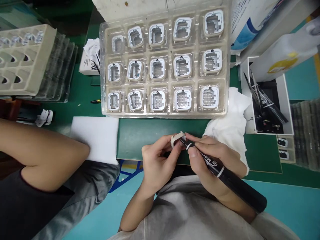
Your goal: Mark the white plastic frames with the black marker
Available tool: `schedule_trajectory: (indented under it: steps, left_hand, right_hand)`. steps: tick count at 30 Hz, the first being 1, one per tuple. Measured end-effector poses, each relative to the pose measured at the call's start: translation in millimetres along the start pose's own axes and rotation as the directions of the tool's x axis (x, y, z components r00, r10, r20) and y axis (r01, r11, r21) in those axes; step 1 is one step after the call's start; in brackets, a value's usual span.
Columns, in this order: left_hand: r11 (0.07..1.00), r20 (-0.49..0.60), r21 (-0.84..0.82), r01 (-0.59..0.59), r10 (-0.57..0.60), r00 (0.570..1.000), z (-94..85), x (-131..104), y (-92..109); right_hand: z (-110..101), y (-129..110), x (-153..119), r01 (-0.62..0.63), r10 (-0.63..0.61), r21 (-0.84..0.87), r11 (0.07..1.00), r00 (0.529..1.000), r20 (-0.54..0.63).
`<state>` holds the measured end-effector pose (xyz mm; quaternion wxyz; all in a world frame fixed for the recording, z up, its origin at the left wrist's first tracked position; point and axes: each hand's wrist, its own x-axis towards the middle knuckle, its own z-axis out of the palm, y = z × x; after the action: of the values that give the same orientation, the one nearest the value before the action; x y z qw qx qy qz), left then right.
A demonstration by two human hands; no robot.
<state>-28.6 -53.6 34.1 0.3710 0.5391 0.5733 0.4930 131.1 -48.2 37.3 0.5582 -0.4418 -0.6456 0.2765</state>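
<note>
My left hand (158,161) pinches a small pale plastic housing (178,137) in front of my body, just beyond the table's near edge. In my right hand (212,156) is a thick black marker (232,180), its tip pointing into the housing's opening and its butt toward the lower right. Fingers cover part of the housing. Beyond both hands lies a clear tray (165,116) with three rows of compartments, most holding a white-rimmed housing (157,100). The back-left compartment shows a fainter, lower shape (117,43).
At left are stacked trays (47,60), a white foam sheet (100,136) and another person's arm (42,150). White cloth (225,130) lies right of the tray, beside a box (287,103) with tweezers and markers. Bottles (287,55) stand at back right.
</note>
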Motion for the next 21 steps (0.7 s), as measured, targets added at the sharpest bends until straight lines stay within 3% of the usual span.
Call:
schedule_trajectory:
  steps: [10,18,21]
  left_hand:
    - [0.993,0.000,0.111,-0.036,0.037,0.999,-1.9,-4.2,-5.8]
    - [0.989,0.009,0.142,-0.041,0.040,0.999,-4.0,-3.4,-3.3]
    - [0.989,0.005,0.143,-0.034,0.034,0.999,-5.0,-3.5,-4.7]
  right_hand:
    - [2.3,-1.2,1.0,0.012,-0.013,-0.041,0.999,1.000,-0.025]
    - [10.4,0.6,1.9,0.211,-0.218,-0.148,0.966,0.976,-0.029]
    - [11.2,2.9,1.9,0.201,-0.208,-0.147,0.968,0.977,-0.036]
